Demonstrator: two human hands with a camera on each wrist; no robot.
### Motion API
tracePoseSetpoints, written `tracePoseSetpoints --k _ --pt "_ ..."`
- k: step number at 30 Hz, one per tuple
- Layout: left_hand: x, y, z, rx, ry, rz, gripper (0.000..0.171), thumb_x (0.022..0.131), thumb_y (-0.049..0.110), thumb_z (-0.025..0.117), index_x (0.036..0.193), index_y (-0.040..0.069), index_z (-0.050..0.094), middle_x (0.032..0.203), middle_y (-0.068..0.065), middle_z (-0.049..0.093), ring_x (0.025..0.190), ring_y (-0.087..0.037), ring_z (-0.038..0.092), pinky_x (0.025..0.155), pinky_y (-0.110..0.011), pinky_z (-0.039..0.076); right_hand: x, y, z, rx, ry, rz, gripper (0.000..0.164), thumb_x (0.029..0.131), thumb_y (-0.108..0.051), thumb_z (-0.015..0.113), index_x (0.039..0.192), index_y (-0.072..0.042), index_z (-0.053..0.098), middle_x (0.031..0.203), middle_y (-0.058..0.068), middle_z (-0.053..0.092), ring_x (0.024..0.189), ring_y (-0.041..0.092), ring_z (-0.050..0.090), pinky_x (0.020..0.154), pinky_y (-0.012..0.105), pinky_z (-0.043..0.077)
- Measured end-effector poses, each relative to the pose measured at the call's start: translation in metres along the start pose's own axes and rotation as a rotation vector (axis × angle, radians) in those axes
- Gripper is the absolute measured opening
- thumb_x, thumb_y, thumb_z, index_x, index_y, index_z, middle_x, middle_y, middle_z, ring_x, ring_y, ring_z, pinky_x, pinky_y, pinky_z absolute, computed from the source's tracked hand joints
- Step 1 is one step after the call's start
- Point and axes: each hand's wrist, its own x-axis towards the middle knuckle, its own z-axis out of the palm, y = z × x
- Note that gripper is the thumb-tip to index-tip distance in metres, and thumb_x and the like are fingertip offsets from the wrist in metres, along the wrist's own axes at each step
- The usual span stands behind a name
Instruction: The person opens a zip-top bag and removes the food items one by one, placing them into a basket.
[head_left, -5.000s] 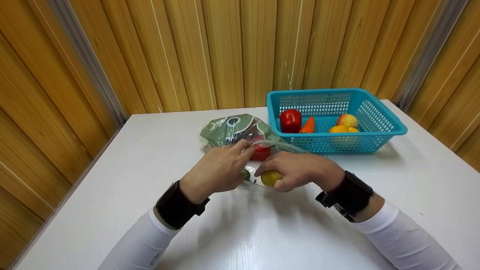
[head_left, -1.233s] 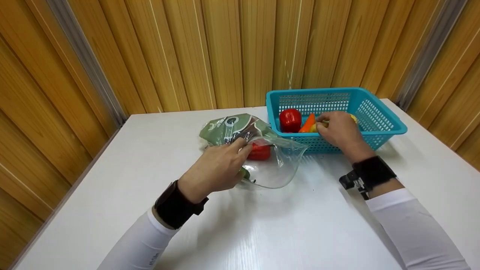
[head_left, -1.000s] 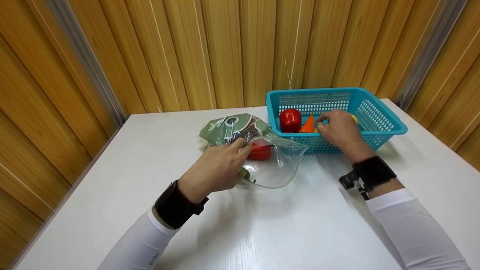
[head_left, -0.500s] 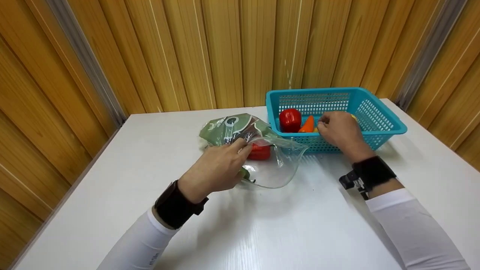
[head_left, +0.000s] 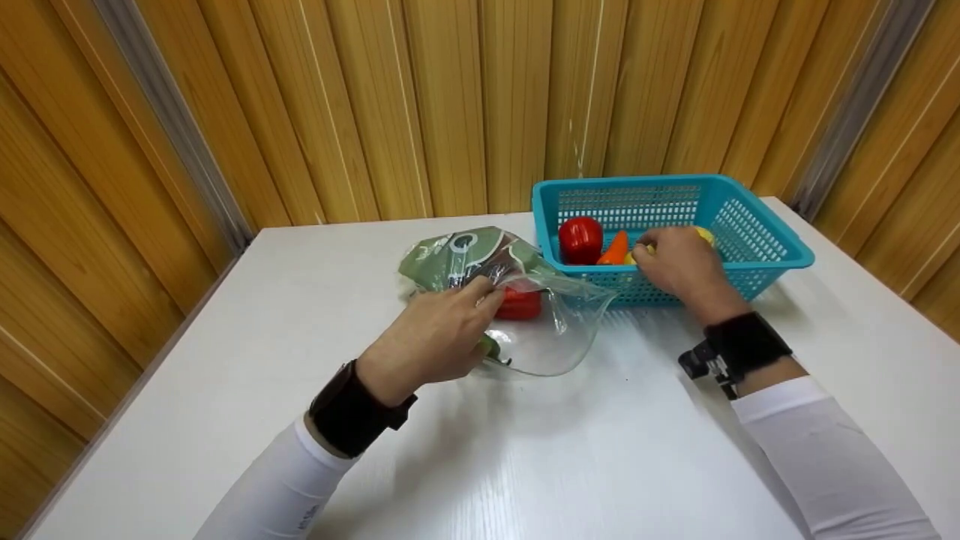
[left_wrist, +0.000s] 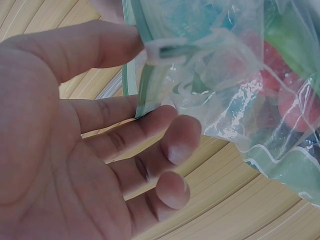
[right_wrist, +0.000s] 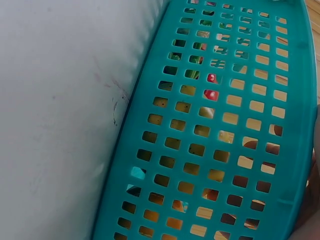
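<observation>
My left hand (head_left: 431, 337) pinches the zip edge of a clear and green plastic bag (left_wrist: 145, 85) between thumb and forefinger, the other fingers loosely bent. Inside the bag show a red pepper (head_left: 519, 304) and a green vegetable (head_left: 490, 346), partly behind my hand. My right hand (head_left: 682, 262) reaches down into the blue basket (head_left: 776, 264), fingers bent over a yellow fruit (head_left: 631, 258). I cannot tell whether those fingers grip it. In the right wrist view the basket wall hides the fingertips; yellow fruit (right_wrist: 177, 125) shows through its holes.
Left of my right hand in the basket lie a red bell pepper (head_left: 581, 240) and an orange carrot (head_left: 616, 249). Another yellow fruit (head_left: 705, 235) peeks out behind the hand. The white table (head_left: 525, 465) ends at a wood-panelled wall (head_left: 450, 112).
Since five seconds ago my right hand has moved from the bag, where it held a yellow fruit, into the basket. Over the last second its fingers shift only slightly. The left hand stays put.
</observation>
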Motion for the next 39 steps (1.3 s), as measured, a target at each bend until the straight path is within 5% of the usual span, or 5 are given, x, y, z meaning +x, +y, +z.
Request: tracePoseSetpoints --k 5,13,21,27,39 --pt "0.001 0.0 0.0 -0.004 -0.007 -0.005 0.055 0.086 0.021 0.071 0.137 0.006 0.055 0.119 -0.008 0.058 0.087 -0.021 0.063 0.065 -0.038 0.057 0.0 0.001 0.002 -0.003 0.003 -0.043 0.04 0.097 -0.023 0.047 0.119 0.003 0.067 0.109 0.021 0.059 0.1 0.036 0.051 0.087 0.053 0.049" --pt "0.0 -0.001 0.001 -0.032 -0.002 -0.005 0.056 0.087 0.021 0.071 0.138 0.005 0.055 0.119 -0.009 0.058 0.089 -0.021 0.064 0.07 -0.036 0.057 -0.001 -0.001 0.002 -0.104 -0.057 -0.102 0.037 0.1 -0.03 0.035 0.07 -0.012 0.049 0.068 0.006 0.037 0.072 0.027 0.05 0.063 0.037 0.031" --pt "0.001 -0.001 0.001 -0.044 -0.012 -0.012 0.056 0.087 0.021 0.071 0.138 0.005 0.054 0.119 -0.009 0.058 0.09 -0.02 0.063 0.07 -0.035 0.057 0.0 -0.002 0.002 -0.073 -0.073 -0.08 0.037 0.1 -0.031 0.038 0.09 -0.006 0.063 0.076 0.01 0.046 0.083 0.03 0.052 0.069 0.041 0.038" --pt "0.002 0.0 0.0 -0.032 -0.027 -0.013 0.055 0.088 0.022 0.071 0.138 0.006 0.054 0.117 -0.008 0.058 0.088 -0.021 0.063 0.07 -0.036 0.057 -0.004 -0.009 -0.002 0.005 -0.068 -0.081 0.043 0.1 -0.026 0.047 0.129 0.002 0.062 0.12 0.023 0.065 0.104 0.038 0.06 0.093 0.055 0.05" --pt "0.001 0.0 0.0 -0.023 -0.015 -0.004 0.053 0.087 0.02 0.07 0.136 0.005 0.055 0.12 -0.009 0.058 0.09 -0.021 0.064 0.069 -0.037 0.058 -0.031 -0.054 -0.012 0.052 0.142 -0.277 0.025 0.096 -0.02 0.055 0.106 -0.003 0.071 0.096 0.015 0.072 0.086 0.031 0.061 0.077 0.045 0.055"
